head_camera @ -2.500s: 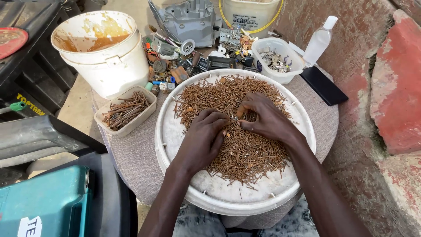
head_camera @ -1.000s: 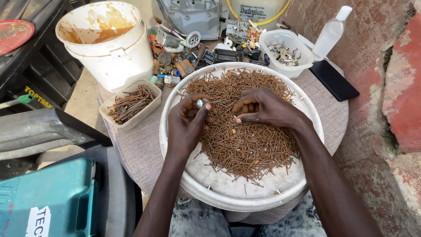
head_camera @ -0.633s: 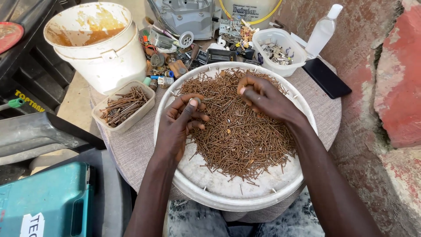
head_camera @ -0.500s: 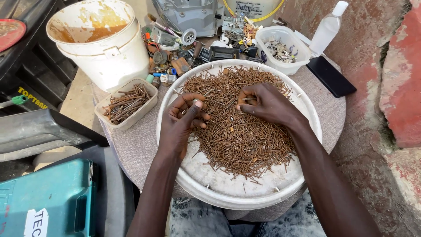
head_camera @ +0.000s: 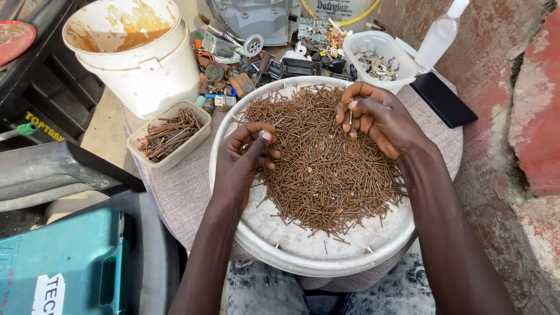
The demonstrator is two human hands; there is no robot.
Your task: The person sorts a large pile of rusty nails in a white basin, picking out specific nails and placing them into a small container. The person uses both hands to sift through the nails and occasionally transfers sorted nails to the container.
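Rust-brown nails (head_camera: 326, 169) on a white round lid (head_camera: 303, 242)

The table (head_camera: 175, 186) wears a grey-beige woven cloth; at its left edge a cream tray (head_camera: 188, 140) holds darker brown nails; at the far left corner a white bucket (head_camera: 157, 76) is stained orange-brown inside; at the far edge sits a translucent white tub (head_camera: 402, 64) of silvery bits; at the right edge lies a black phone (head_camera: 443, 100); a teal case (head_camera: 64, 256) stands below.

Two hands (head_camera: 245, 160), one round tray (head_camera: 303, 262) of countless rusty nails (head_camera: 326, 169), one bucket (head_camera: 137, 52), two small tubs (head_camera: 169, 135), one bottle (head_camera: 440, 32), one phone (head_camera: 443, 99).
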